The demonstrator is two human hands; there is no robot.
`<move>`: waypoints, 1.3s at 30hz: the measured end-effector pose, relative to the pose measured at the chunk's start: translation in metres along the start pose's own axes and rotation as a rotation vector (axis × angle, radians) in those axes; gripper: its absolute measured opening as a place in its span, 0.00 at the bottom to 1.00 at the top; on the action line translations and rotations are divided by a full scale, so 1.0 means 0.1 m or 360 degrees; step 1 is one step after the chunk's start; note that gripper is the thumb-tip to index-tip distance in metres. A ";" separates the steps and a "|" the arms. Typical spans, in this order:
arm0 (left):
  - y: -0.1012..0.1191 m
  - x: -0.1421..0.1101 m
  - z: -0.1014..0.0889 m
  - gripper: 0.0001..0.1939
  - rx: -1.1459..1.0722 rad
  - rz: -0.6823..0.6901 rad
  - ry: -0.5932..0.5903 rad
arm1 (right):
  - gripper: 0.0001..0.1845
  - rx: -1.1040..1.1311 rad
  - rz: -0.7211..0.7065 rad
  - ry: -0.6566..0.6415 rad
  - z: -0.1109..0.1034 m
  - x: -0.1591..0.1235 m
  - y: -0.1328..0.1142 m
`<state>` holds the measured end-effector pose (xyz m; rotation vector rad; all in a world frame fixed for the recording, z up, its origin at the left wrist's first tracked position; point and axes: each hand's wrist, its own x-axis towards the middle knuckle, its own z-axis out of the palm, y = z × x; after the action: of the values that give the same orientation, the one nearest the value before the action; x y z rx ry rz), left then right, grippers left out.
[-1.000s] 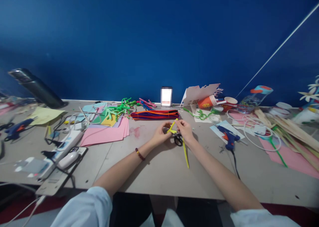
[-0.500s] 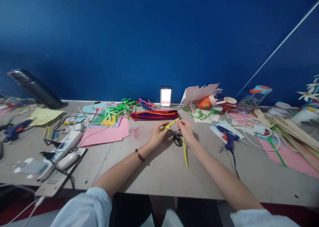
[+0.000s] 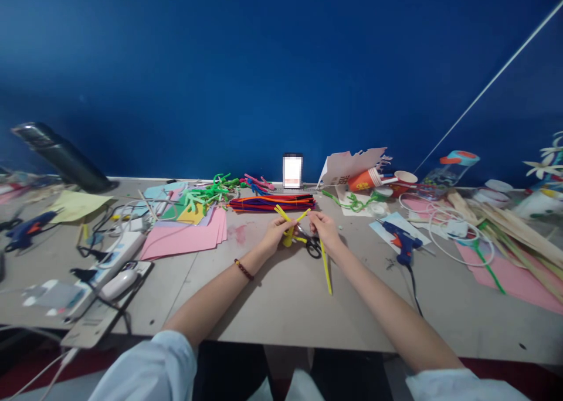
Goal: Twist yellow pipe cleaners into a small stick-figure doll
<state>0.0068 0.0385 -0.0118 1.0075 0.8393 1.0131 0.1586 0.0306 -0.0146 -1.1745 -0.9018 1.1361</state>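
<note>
Over the middle of the table my left hand (image 3: 276,234) is closed on a bent yellow pipe cleaner (image 3: 288,238), with looped and crossed ends sticking out round the fingers. My right hand (image 3: 324,227) pinches the tip of a yellow strand that runs across from the left hand. Beneath the right hand a straight yellow pipe cleaner (image 3: 326,269) slants down towards the front edge; its upper end is hidden. Black-handled scissors (image 3: 314,248) lie between the hands, partly covered. A bundle of red, orange and purple pipe cleaners (image 3: 272,203) lies just behind.
Green pipe-cleaner shapes (image 3: 213,191) and pink paper (image 3: 185,237) are at the left, near a power strip (image 3: 109,266). A phone with a lit screen (image 3: 292,171) stands against the wall. To the right lie a blue glue gun (image 3: 402,241) and orange paper cups (image 3: 365,181).
My left hand has turned and shifted slightly left, showing more loops and crossed ends of the yellow pipe cleaner. The right hand stays nearly in place, still pinching.
</note>
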 end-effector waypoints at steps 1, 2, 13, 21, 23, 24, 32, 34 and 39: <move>0.00 0.01 -0.01 0.13 -0.0037 -0.0025 -0.0017 | 0.23 0.0012 0.0018 -0.0022 0.00 0.00 0.00; -0.01 0.02 -0.02 0.13 -0.0071 -0.0046 -0.0022 | 0.23 0.0027 0.0036 -0.0037 0.00 0.00 0.00; 0.06 0.08 -0.12 0.10 -0.0120 -0.0245 -0.0209 | 0.27 0.0147 0.0098 -0.0126 0.03 0.01 0.07; -0.10 0.07 -0.03 0.16 0.0136 0.0187 0.0101 | 0.25 -0.0023 -0.0096 0.0114 -0.02 0.02 0.04; -0.12 0.07 -0.03 0.19 0.0301 0.0405 0.0175 | 0.25 -0.0049 -0.0091 0.0160 -0.02 0.01 0.03; -0.13 0.07 -0.04 0.20 0.0406 0.0522 0.0227 | 0.25 -0.0054 -0.0079 0.0164 -0.02 0.00 0.03; -0.13 0.11 -0.19 0.38 0.1253 0.1442 0.0669 | 0.25 0.0109 0.0124 0.0096 0.03 -0.01 0.05; -0.13 0.11 -0.20 0.35 0.1560 0.1753 0.0757 | 0.25 0.0114 0.0111 0.0064 0.05 -0.02 0.06; -0.12 0.01 -0.15 0.21 0.2322 0.2186 0.0391 | 0.26 0.0067 0.0027 0.0058 0.07 -0.06 0.08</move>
<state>-0.0032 0.0414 -0.0284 2.9972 1.0440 1.6323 0.1494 0.0263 -0.0210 -1.1670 -0.8379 1.1388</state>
